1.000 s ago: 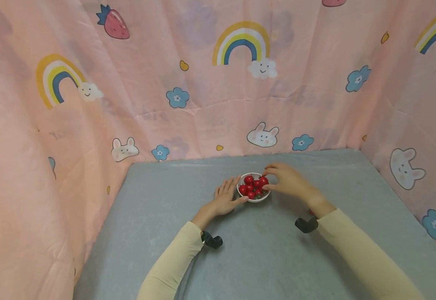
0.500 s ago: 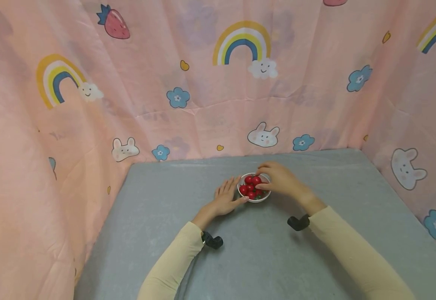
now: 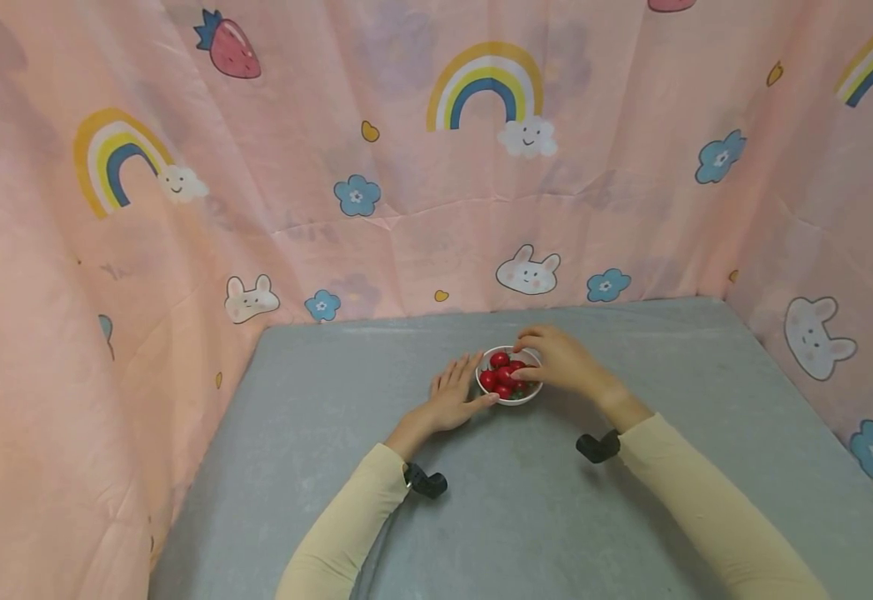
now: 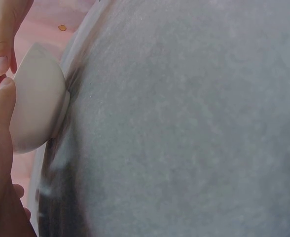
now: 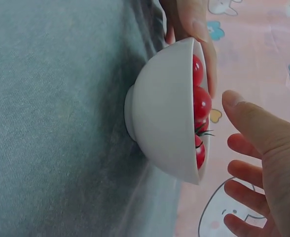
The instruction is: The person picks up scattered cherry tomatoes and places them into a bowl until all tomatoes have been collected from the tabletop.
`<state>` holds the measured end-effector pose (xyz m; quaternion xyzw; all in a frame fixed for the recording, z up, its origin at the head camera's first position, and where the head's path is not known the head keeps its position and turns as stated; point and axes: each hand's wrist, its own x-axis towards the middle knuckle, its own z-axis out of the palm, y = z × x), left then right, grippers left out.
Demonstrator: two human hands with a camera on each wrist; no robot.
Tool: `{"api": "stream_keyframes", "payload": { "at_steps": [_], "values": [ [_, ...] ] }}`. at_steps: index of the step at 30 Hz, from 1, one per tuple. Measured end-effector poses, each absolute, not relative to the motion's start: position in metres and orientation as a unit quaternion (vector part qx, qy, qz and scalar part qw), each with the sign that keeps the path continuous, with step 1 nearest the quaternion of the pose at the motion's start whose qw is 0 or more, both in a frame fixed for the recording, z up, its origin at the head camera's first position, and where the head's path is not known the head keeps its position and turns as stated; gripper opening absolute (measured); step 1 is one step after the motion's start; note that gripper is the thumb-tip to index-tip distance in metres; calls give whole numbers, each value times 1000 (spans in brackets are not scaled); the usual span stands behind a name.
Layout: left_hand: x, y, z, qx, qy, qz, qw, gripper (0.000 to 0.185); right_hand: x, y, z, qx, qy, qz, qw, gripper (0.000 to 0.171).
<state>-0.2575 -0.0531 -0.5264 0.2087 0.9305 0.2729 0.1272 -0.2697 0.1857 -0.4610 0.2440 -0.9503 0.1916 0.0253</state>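
Note:
A small white bowl (image 3: 511, 402) stands near the back of the table, holding several cherry tomatoes (image 3: 499, 359) with some green stems. At the bowl's left side lies my left hand (image 3: 447, 402), its fingers straight and its thumb touching the rim. My right hand (image 3: 567, 362) hovers over the bowl's right part with thumb and fingers apart. The right wrist view shows nothing between the right thumb and fingers (image 5: 246, 197), just above the red tomatoes (image 5: 202, 103). Part of the bowl's inside is hidden behind the right hand.
Grey cloth covers the table (image 3: 316, 417). A pink curtain (image 3: 406, 250) printed with rainbows and rabbits hangs behind and along both sides. Each wrist carries a black camera mount, such as the right one (image 3: 597, 447).
My right hand has moved left over the bowl with a tomato and let it go onto the others. The left hand has stayed at the bowl.

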Motion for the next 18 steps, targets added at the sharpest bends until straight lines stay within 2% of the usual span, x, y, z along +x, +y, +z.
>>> {"api": "stream_keyframes", "payload": {
  "at_steps": [18],
  "values": [
    [-256, -54, -526, 208, 930, 275, 125, 84, -266, 211, -465, 223, -952, 209, 25, 41]
  ]
}}
